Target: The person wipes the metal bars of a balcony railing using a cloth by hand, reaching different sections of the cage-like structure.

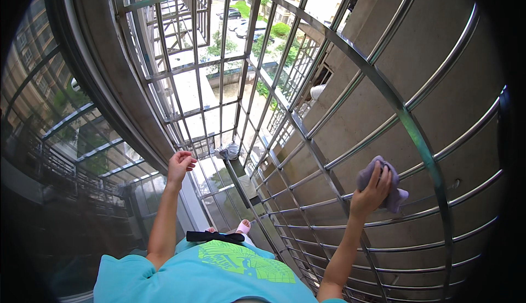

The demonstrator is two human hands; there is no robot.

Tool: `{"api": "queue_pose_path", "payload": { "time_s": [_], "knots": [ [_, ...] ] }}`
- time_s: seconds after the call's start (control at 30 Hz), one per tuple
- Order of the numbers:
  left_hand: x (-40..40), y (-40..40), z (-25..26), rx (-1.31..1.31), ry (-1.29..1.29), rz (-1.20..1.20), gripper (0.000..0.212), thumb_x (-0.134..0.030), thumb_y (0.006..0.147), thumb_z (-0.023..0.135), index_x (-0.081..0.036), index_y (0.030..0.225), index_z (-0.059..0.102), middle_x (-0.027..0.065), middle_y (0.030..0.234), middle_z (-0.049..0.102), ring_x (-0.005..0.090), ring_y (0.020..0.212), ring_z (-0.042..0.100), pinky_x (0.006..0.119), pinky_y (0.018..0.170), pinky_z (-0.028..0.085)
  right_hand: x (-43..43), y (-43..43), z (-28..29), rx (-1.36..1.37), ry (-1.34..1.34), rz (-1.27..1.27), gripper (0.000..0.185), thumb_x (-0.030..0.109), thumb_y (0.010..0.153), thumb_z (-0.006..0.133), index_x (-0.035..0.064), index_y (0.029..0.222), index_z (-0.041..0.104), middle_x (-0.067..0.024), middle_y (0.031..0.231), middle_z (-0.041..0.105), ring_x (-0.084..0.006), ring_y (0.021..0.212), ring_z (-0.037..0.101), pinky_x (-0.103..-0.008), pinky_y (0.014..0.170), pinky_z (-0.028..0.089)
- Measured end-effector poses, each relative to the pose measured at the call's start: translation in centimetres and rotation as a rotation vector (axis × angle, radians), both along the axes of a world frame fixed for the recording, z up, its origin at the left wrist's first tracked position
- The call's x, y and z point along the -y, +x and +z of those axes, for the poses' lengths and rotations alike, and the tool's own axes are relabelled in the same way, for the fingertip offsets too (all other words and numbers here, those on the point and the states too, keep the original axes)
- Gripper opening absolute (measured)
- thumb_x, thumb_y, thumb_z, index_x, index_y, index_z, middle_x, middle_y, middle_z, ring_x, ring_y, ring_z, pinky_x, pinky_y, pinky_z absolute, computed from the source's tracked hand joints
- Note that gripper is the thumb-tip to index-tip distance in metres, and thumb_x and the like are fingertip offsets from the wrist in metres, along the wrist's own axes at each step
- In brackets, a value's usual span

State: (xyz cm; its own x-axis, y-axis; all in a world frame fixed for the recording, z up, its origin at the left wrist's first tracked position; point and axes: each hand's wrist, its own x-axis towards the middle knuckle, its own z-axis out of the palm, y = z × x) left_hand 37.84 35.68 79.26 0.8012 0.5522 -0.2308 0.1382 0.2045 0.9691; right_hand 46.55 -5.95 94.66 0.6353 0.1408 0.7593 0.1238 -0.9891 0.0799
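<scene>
A purple cloth (pixel 394 194) is bunched under my right hand (pixel 372 192), which presses it around a round metal bar (pixel 413 170) of the window cage on the right. My left hand (pixel 181 167) is raised near the window frame, with its fingers loosely curled and nothing visible in them. Whether its fingertips touch one another is hard to make out. The polished metal grille (pixel 314 142) runs from in front of me round to my right side, with flat cross strips (pixel 417 134) joining its bars.
A glass pane (pixel 82 146) with reflections stands to my left inside its dark frame (pixel 98 72). Below, a mop head (pixel 230 151) lies by a dark narrow ledge (pixel 240 183). My foot in a pink slipper (pixel 244 226) rests near the barred floor. Parked cars (pixel 250 27) show far below.
</scene>
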Motion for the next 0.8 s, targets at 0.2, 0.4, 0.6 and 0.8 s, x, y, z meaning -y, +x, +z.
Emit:
{"api": "queue_pose_path", "payload": {
  "time_s": [0.2, 0.4, 0.6, 0.8],
  "knots": [
    [-0.6, 0.1, -0.1, -0.029, 0.023, 0.007, 0.01, -0.009, 0.079, 0.044, -0.004, 0.087, 0.047, 0.0055, 0.071, 0.057, 0.0093, 0.058, 0.053, 0.02, 0.052, 0.041, -0.9, -0.6, -11.4, -0.321, 0.04, 0.025, 0.061, 0.005, 0.062, 0.057, 0.0012, 0.117, 0.033, -0.0194, 0.112, 0.037, -0.0354, 0.105, 0.036, -0.041, 0.088, 0.029],
    [-0.4, 0.3, 0.0, -0.032, 0.033, 0.021, 0.01, -0.009, 0.079, 0.044, -0.004, 0.086, 0.047, 0.0055, 0.069, 0.057, 0.0091, 0.056, 0.052, 0.019, 0.049, 0.04, -2.2, 2.3, -11.7, -0.364, 0.47, 0.004, 0.061, 0.01, 0.065, 0.061, -0.0012, 0.116, 0.03, -0.021, 0.108, 0.039, -0.0361, 0.103, 0.037, -0.0395, 0.089, 0.028],
    [-0.6, -0.3, -0.7, -0.036, 0.027, 0.03, 0.01, -0.009, 0.078, 0.045, -0.003, 0.086, 0.047, 0.0054, 0.069, 0.057, 0.0085, 0.056, 0.052, 0.019, 0.049, 0.04, -0.6, 5.3, -9.6, -0.566, 1.242, 0.516, 0.052, 0.014, 0.072, 0.061, -0.0033, 0.113, 0.035, -0.0139, 0.103, 0.047, -0.0225, 0.094, 0.046, -0.0306, 0.085, 0.034],
    [-0.6, 0.3, -0.7, -0.024, 0.014, 0.029, 0.009, -0.01, 0.078, 0.045, -0.004, 0.085, 0.047, 0.0056, 0.069, 0.057, 0.0086, 0.056, 0.052, 0.019, 0.049, 0.04, -1.6, 6.0, -0.6, -0.169, 1.594, 0.712, 0.042, 0.02, 0.076, 0.057, -0.0019, 0.108, 0.041, -0.0087, 0.098, 0.05, -0.0169, 0.084, 0.05, -0.0272, 0.075, 0.042]
  ]
}}
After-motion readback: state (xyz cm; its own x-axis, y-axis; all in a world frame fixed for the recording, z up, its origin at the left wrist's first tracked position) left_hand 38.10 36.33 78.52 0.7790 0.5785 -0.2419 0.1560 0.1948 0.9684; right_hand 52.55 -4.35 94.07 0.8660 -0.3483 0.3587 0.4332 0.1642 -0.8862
